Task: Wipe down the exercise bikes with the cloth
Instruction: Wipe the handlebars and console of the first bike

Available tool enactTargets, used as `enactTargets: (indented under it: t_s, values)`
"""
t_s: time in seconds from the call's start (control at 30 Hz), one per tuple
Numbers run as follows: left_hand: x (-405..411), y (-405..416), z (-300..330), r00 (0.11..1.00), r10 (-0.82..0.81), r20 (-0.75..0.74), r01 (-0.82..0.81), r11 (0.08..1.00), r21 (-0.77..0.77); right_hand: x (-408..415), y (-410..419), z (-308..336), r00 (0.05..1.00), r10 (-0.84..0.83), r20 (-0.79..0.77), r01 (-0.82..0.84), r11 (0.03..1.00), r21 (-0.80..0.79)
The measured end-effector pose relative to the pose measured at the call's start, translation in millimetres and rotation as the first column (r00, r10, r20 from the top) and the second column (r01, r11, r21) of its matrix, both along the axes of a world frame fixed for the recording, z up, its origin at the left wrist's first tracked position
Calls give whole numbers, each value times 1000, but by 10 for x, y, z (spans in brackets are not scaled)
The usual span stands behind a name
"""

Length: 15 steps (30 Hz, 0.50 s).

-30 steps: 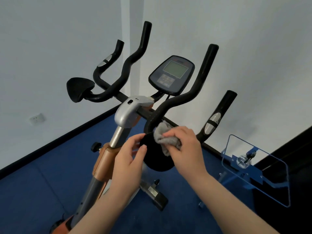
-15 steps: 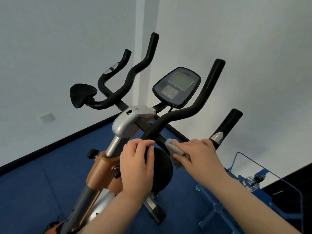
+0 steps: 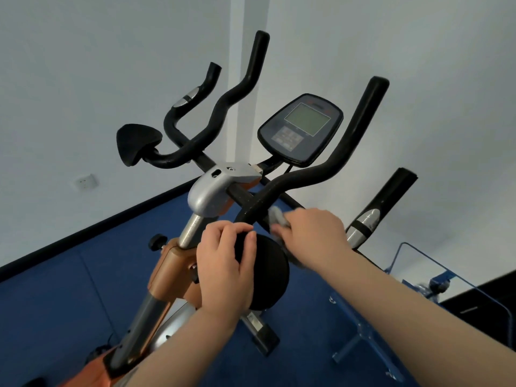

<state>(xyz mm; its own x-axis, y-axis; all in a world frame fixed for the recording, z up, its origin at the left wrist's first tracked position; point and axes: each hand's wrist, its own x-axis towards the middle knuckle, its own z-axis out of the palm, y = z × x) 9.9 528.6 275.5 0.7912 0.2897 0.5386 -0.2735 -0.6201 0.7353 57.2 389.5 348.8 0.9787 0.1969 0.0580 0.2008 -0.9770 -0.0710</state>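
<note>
**Cloth on the handlebar, near the right elbow pad**

The exercise bike fills the middle of the frame, its stem rising from the lower left toward the silver clamp at centre. The handlebar runs across the frame from centre left to right, and its black horns point up toward the top of the frame. The console sits right of centre, tilted, screen facing the camera.

The grey cloth is bunched just right of centre, pressed against the bar where the right horn bends down to the crossbar. The right hand grips it, fingers curled over the wad, forearm coming in from the lower right corner. Most of the cloth is hidden under the hand, so its long axis cannot be told; a blurred bit seems to hang below the wrist.

The left hand comes up from the bottom centre and holds the round black elbow pad, fingers curled over its upper edge. The two hands are near each other, not touching.
</note>
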Motion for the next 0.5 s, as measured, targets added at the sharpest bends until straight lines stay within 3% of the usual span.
enactTargets:
  t_s: [0.07,0.17,0.27,0.3,0.4,0.5]
  values:
    - [-5,-7,27,1000,-3,2,3,1000,1,118,134,-8,999,-29,-38,33,993,110]
    - [-38,-1,91,1000,1,-13,-1,998,68,27,68,-97,999,-30,19,27,991,129]
    - [-65,-58,206,997,-53,52,43,982,185,-335,-185,-231,958,96,269,-89,995,-38]
    - [-54,-116,278,993,-103,66,87,974,207,-444,-288,-287,936,149,319,-151,988,-17]
    - [64,-351,498,957,-286,44,262,921,289,-535,-740,-376,813,377,444,-372,922,-102]
    - [194,-500,595,919,-392,-50,393,891,227,-338,-1185,-244,780,381,496,-337,924,-179]
